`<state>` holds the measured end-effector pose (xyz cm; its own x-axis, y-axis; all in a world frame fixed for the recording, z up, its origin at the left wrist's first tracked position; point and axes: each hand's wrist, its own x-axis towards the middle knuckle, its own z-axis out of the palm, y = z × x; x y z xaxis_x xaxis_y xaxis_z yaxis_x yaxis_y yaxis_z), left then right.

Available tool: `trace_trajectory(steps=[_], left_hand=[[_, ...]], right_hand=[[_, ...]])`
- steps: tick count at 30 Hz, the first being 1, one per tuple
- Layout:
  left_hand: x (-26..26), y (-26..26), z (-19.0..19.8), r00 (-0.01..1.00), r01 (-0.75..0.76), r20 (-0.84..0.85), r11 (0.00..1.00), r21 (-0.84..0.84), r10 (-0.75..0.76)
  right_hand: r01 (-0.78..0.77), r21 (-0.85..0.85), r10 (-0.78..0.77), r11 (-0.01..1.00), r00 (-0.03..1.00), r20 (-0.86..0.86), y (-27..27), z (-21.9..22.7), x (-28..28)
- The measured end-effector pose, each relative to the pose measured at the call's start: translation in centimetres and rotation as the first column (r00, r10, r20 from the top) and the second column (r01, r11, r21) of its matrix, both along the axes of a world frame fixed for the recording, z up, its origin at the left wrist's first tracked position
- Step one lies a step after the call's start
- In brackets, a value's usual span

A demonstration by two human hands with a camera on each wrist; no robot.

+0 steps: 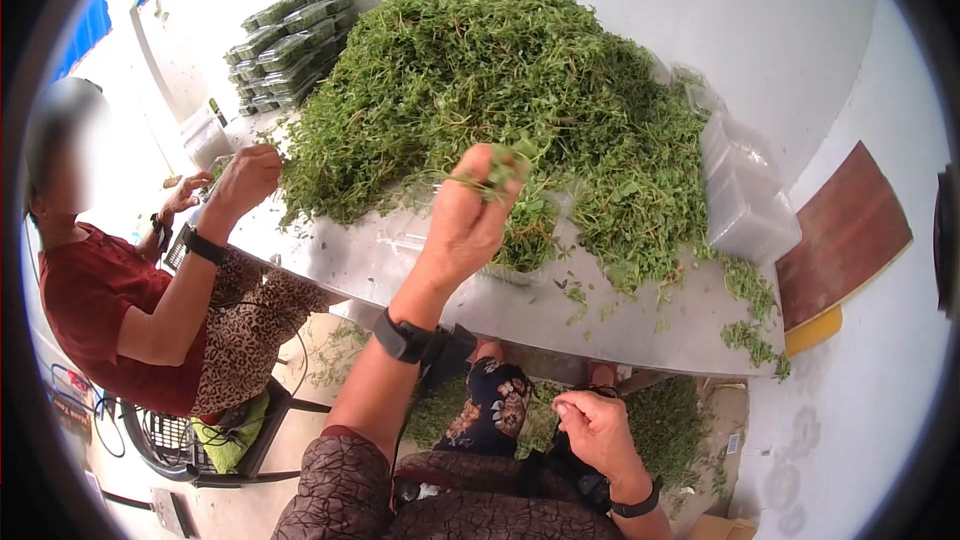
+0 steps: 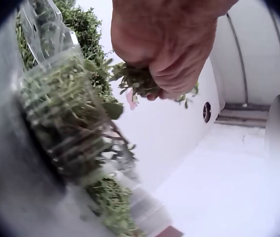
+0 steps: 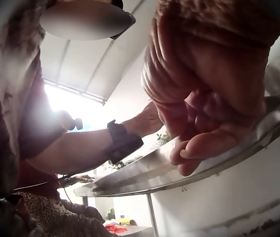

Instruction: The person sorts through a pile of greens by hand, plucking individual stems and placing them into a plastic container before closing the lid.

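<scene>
In the head view my left hand grips a small bunch of green sprigs above the front of a large pile of greens. Beneath that hand a clear plastic box filled with greens stands on the table. The left wrist view shows my left hand curled round the sprigs, with the filled box beside it. My right hand is in front of the table edge, over my lap; its fingers are curled in the right wrist view, holding nothing visible.
Stacked packed boxes stand at the back left, and a stack of empty clear boxes at the right. Another person sits at the left, hands at the table. Loose sprigs lie along the table's front edge and on the floor.
</scene>
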<state>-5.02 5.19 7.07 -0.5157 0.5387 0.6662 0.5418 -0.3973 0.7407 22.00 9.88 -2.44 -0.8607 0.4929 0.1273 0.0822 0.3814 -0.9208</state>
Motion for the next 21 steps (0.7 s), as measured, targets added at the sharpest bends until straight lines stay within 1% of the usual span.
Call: trace_trajectory(steps=[1,2,3,4,5,6,8,9,11,12,14,15,17,18,20,21], left_hand=[[-0.5,0.0,0.3,0.965,-0.071,-0.261,0.989,-0.128,0.035],[-0.8,0.0,0.5,0.861,-0.172,-0.507,0.958,-0.231,0.032],[-1.0,0.1,0.1,0.862,-0.172,-0.506,0.958,-0.23,0.033],[-1.0,0.1,-0.4,0.756,-0.281,-0.655,0.915,-0.288,0.026],[-1.0,0.1,-0.9,0.626,-0.396,-0.78,0.86,-0.321,-0.003],[-0.9,-0.1,-1.2,0.628,-0.396,-0.778,0.86,-0.323,-0.003],[-0.4,-0.7,-1.0,0.726,-0.402,-0.687,0.827,-0.394,0.026],[-0.2,-1.2,-0.8,0.729,-0.403,-0.684,0.825,-0.396,0.027],[-0.2,-2.4,-0.1,0.822,-0.304,-0.568,0.862,-0.405,0.024],[-0.1,-3.0,0.0,0.823,-0.306,-0.567,0.862,-0.405,0.025],[0.1,-4.3,-0.1,0.804,-0.358,-0.585,0.871,-0.336,0.105],[0.1,-5.0,-0.3,0.805,-0.359,-0.584,0.871,-0.336,0.106],[0.1,-6.3,-0.9,0.75,-0.456,-0.64,0.831,-0.319,0.166],[0.1,-6.8,-1.2,0.752,-0.456,-0.638,0.83,-0.321,0.167],[-0.1,-7.4,-2.0,0.719,-0.487,-0.679,0.804,-0.341,0.148],[-0.3,-7.6,-2.5,0.728,-0.472,-0.672,0.81,-0.348,0.136]], right_hand=[[-0.012,0.009,0.012,1.0,1.0,0.013,0.0,0.0,-0.1],[-0.025,0.018,0.024,1.0,0.999,0.026,0.1,0.0,-0.1],[-0.025,0.019,0.024,1.0,0.999,0.028,0.2,0.1,-0.2],[-0.04,0.038,0.038,0.998,0.999,0.035,0.2,0.3,-0.2],[-0.055,0.056,0.053,0.997,0.998,0.042,0.3,0.3,-0.3],[-0.057,0.055,0.054,0.997,0.998,0.045,0.4,0.2,-0.3],[-0.051,0.054,0.048,0.997,0.997,0.054,0.5,0.1,-0.2],[-0.054,0.053,0.051,0.997,0.997,0.058,0.5,0.0,-0.2],[-0.057,0.072,0.054,0.996,0.997,0.049,0.6,0.1,-0.3],[-0.059,0.072,0.056,0.996,0.997,0.05,0.5,0.1,-0.3],[-0.056,0.089,0.053,0.994,0.998,0.038,0.5,0.1,-0.4],[-0.057,0.089,0.054,0.994,0.998,0.039,0.5,0.1,-0.4],[-0.052,0.087,0.046,0.995,0.997,0.065,0.5,0.1,-0.3],[-0.054,0.086,0.048,0.995,0.997,0.068,0.5,0.1,-0.3],[-0.046,0.085,0.039,0.995,0.996,0.076,0.4,-0.1,-0.2],[-0.051,0.087,0.044,0.995,0.996,0.079,0.3,-0.3,-0.3]])
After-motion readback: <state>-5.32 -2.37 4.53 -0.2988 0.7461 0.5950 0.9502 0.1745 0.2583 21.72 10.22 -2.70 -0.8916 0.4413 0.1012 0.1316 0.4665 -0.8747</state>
